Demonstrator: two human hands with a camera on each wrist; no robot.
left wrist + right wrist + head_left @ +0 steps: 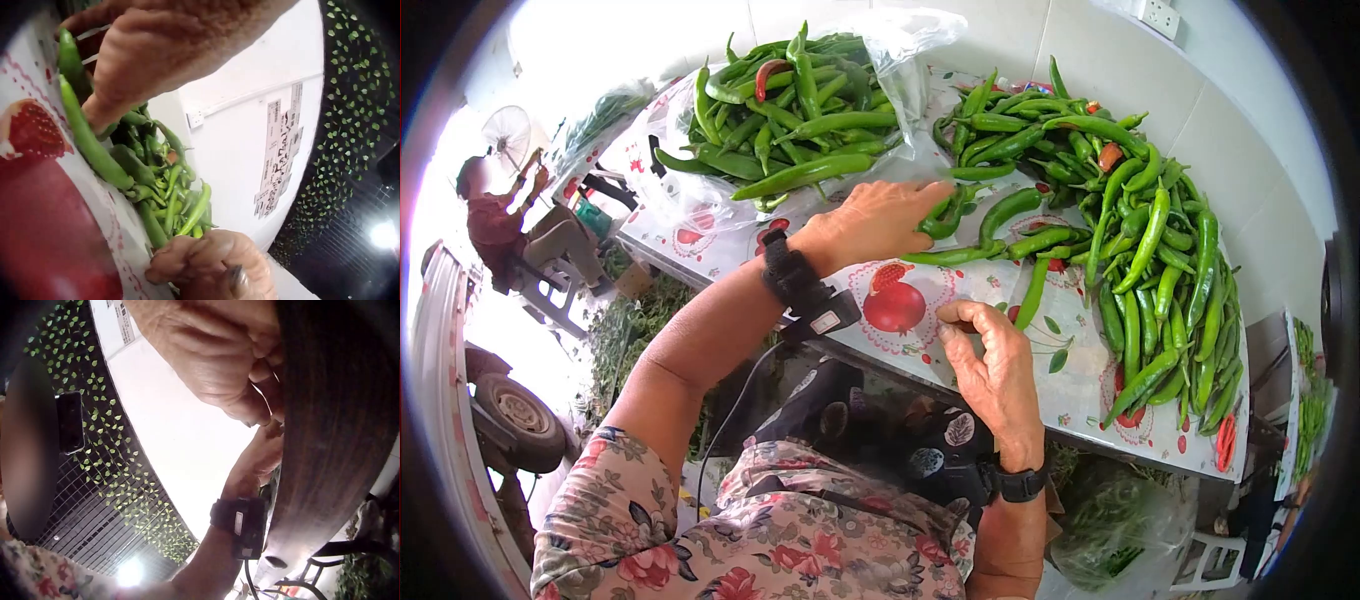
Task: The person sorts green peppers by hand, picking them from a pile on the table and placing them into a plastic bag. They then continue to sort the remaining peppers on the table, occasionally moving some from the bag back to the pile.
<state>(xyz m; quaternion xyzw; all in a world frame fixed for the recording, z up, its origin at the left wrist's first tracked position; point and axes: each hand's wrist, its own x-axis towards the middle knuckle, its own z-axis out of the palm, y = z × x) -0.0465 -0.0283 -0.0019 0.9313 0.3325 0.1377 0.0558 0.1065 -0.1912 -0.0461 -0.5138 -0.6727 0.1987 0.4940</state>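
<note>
My left hand (878, 222) reaches over the patterned tablecloth (990, 275), its thumb and fingers around a green chili pepper (945, 215). In the left wrist view this pepper (72, 62) shows between finger and thumb, with a longer green pepper (94, 147) lying just below the hand. Several loose peppers (1010, 212) lie to the right of the left hand. Near the table's front edge my right hand (1000, 365) has loosely bent fingers and holds nothing visible. A single light green pepper (1032, 293) lies just beyond its fingertips.
A large heap of green peppers (1140, 240) covers the table's right side. At the back left, more peppers (800, 120) fill an opened clear plastic bag (910, 50). Another person (515, 220) sits at far left. A clear bag (1120, 530) lies below the table at right.
</note>
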